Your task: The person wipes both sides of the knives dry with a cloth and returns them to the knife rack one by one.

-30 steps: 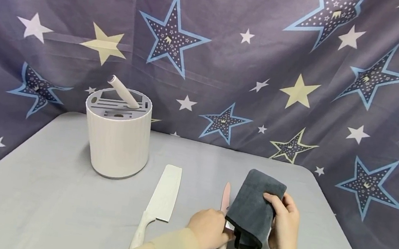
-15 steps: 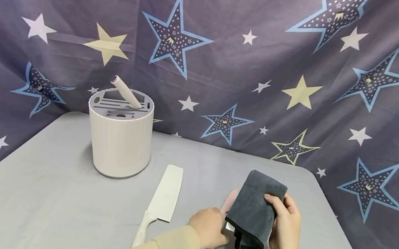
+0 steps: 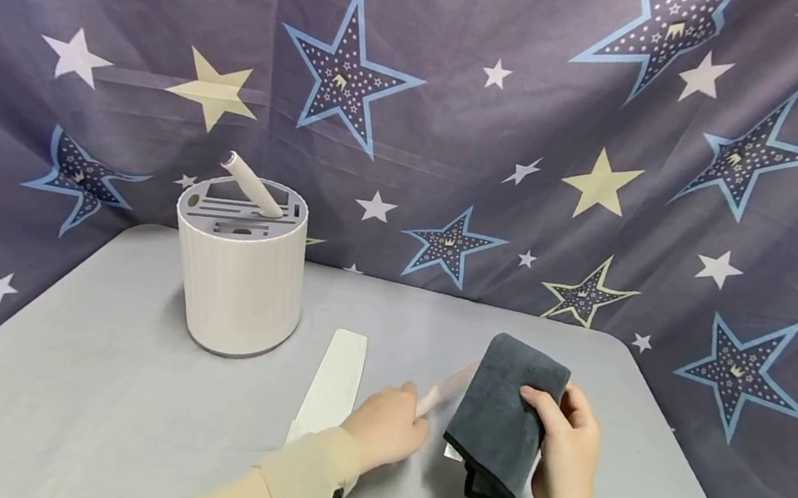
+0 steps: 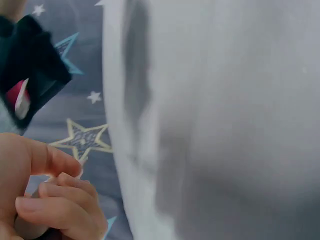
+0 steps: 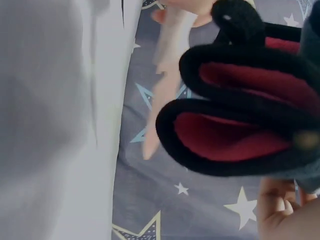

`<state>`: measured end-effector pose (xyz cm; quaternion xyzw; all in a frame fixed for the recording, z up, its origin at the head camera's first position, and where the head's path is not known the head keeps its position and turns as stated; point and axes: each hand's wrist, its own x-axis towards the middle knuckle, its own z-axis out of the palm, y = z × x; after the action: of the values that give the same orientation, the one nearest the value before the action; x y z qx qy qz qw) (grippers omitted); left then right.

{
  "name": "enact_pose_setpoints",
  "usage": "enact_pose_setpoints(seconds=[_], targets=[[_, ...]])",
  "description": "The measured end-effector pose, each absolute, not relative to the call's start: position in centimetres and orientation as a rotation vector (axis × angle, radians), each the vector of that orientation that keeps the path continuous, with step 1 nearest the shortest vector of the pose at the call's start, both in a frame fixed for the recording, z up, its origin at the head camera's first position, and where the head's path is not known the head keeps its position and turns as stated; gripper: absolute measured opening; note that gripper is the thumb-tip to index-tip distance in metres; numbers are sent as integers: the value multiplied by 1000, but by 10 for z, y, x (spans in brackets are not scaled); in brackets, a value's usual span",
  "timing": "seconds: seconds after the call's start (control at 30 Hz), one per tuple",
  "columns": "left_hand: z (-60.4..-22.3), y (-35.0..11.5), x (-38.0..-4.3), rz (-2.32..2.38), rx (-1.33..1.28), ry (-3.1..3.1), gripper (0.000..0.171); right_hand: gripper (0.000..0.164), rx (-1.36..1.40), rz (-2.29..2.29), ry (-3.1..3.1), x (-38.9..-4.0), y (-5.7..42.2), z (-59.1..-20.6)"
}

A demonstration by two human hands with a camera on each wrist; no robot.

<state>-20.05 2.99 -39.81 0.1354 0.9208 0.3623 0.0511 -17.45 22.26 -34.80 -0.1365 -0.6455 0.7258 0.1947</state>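
My left hand [image 3: 387, 426] grips the pale handle of a small knife with a pinkish blade [image 3: 456, 381], pointing up and right toward the cloth. The right wrist view shows the same blade [image 5: 162, 100] hanging point-down beside the cloth. A folded dark grey cloth [image 3: 505, 419] with black edging is held by my right hand [image 3: 569, 448], thumb on its front. Its folds [image 5: 230, 140] show a red inner side. In the left wrist view my left fingers [image 4: 65, 200] are curled round the handle, which they mostly hide.
A white cleaver [image 3: 332, 383] lies on the grey table [image 3: 87, 376], its handle hidden behind my left forearm. Farther back on the left stands a round cream knife block [image 3: 235, 286], with one pale handle [image 3: 253, 185] slanting out of its slotted top. A star-patterned curtain [image 3: 416, 117] hangs behind.
My left hand has lifted the knife from beside the cloth and moved it left and up, the blade tilting to the right. The cloth and right hand have shifted slightly left.
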Motion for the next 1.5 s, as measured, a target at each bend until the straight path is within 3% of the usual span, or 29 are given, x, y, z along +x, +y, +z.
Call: enact_pose_setpoints(seconds=[0.17,0.4,0.67,1.2,1.5], targets=[[-387,15,-200,1172,407,2805,21,21,-289,1900,-1826,-173,215,-351],[-375,-4,-196,1236,426,2798,36,21,-194,1711,-1897,-172,211,-355],[-364,-20,-186,1339,420,2772,17,26,-55,1419,-1971,-168,204,-356],[-354,-39,-165,1635,351,2472,21,42,393,992,-1821,-171,195,-368],[-354,-41,-161,1662,372,2470,21,40,496,835,-1831,-175,185,-370]])
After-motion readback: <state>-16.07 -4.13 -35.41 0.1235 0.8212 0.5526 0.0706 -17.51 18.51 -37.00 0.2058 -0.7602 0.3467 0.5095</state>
